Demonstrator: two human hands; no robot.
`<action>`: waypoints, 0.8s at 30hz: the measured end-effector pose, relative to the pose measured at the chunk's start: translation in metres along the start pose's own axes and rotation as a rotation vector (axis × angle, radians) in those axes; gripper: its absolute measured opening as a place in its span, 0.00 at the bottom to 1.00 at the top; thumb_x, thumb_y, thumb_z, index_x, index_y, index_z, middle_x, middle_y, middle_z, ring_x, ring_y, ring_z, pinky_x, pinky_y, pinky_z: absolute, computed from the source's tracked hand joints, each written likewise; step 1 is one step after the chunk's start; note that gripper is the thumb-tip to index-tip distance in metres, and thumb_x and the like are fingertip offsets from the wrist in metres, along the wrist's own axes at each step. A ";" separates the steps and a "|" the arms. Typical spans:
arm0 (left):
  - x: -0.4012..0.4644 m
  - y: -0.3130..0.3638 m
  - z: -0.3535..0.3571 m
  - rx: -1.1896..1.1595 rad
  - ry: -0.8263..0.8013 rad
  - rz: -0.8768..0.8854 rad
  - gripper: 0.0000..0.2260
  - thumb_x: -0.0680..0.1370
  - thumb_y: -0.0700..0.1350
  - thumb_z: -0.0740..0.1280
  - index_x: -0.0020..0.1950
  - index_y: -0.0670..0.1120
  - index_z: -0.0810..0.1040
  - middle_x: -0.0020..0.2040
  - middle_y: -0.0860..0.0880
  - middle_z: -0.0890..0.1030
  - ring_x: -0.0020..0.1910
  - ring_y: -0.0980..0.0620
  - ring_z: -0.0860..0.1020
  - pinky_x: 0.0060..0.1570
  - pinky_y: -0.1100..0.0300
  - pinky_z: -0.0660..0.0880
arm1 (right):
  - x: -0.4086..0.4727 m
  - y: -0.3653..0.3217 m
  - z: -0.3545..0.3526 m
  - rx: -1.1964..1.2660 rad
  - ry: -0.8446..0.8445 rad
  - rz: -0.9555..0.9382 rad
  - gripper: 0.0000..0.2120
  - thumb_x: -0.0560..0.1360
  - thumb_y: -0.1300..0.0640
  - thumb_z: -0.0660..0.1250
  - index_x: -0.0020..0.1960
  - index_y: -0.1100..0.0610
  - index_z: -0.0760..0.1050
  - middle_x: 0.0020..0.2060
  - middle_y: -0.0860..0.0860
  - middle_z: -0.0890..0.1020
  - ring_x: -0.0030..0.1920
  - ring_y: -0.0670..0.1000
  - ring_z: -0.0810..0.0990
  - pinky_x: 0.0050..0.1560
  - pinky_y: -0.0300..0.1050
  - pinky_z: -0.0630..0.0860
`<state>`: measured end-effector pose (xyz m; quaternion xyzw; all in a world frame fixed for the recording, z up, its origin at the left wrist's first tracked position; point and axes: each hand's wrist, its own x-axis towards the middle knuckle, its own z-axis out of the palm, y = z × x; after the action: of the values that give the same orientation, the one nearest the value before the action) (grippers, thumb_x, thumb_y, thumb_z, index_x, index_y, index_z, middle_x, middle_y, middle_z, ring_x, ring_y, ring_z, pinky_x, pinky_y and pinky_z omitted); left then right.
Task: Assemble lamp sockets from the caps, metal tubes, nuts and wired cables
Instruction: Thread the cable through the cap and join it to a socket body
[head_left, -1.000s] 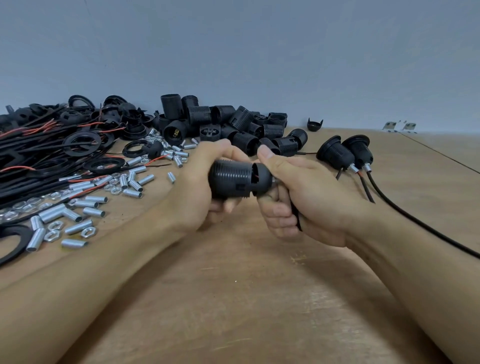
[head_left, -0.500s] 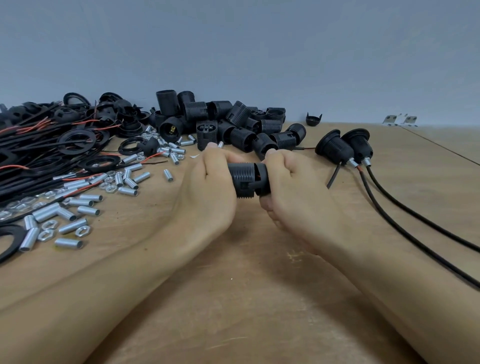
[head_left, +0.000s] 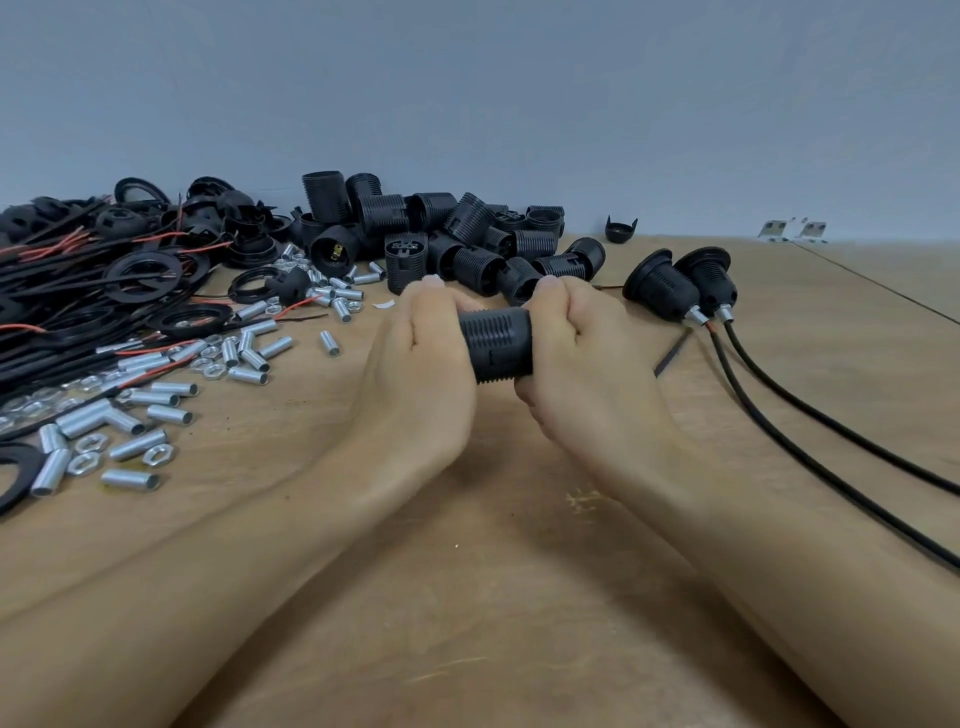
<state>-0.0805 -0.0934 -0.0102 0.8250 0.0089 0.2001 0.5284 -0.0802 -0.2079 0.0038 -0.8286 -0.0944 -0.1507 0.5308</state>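
Observation:
A black threaded lamp socket (head_left: 500, 344) lies sideways between both hands above the table's middle. My left hand (head_left: 421, 364) wraps its left end and my right hand (head_left: 582, 358) covers its right end, hiding the cap and any cable there. Behind the hands is a pile of black socket bodies (head_left: 447, 234). Short metal tubes (head_left: 156, 400) and nuts (head_left: 88, 460) are scattered at the left. Black cables with red wires (head_left: 67, 291) are heaped at the far left. Two assembled sockets with cables (head_left: 685, 286) lie to the right.
The wooden table (head_left: 493, 597) runs to a grey wall. Black rings (head_left: 140, 270) lie among the cables. A lone black cap (head_left: 621, 228) and two metal brackets (head_left: 792, 229) sit by the wall. Two black cables (head_left: 831, 447) trail right.
Both hands have closed further around the socket, hiding the cap end that was visible before. The socket has moved away from me and lower toward the table.

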 end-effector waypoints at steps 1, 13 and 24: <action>0.004 -0.001 -0.004 0.006 -0.027 0.027 0.15 0.82 0.40 0.56 0.40 0.56 0.72 0.36 0.60 0.75 0.36 0.65 0.73 0.36 0.64 0.67 | 0.003 0.003 0.001 0.061 -0.052 0.032 0.18 0.84 0.51 0.50 0.38 0.56 0.64 0.24 0.45 0.67 0.27 0.48 0.66 0.31 0.46 0.62; 0.056 -0.029 -0.051 0.674 0.185 0.176 0.14 0.82 0.51 0.57 0.47 0.46 0.79 0.44 0.48 0.79 0.46 0.43 0.75 0.41 0.52 0.68 | 0.018 0.019 -0.005 0.190 -0.261 0.130 0.20 0.72 0.33 0.66 0.47 0.51 0.77 0.27 0.48 0.78 0.22 0.48 0.69 0.22 0.39 0.65; 0.093 -0.070 -0.102 0.873 0.029 -0.045 0.15 0.80 0.44 0.66 0.66 0.48 0.77 0.58 0.46 0.83 0.63 0.40 0.74 0.62 0.44 0.70 | 0.023 0.023 -0.006 0.252 -0.249 0.182 0.17 0.75 0.40 0.68 0.49 0.54 0.77 0.28 0.50 0.77 0.24 0.49 0.67 0.23 0.40 0.65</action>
<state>-0.0159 0.0476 -0.0049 0.9678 0.1179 0.1775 0.1340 -0.0522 -0.2230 -0.0059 -0.7731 -0.1021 0.0145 0.6259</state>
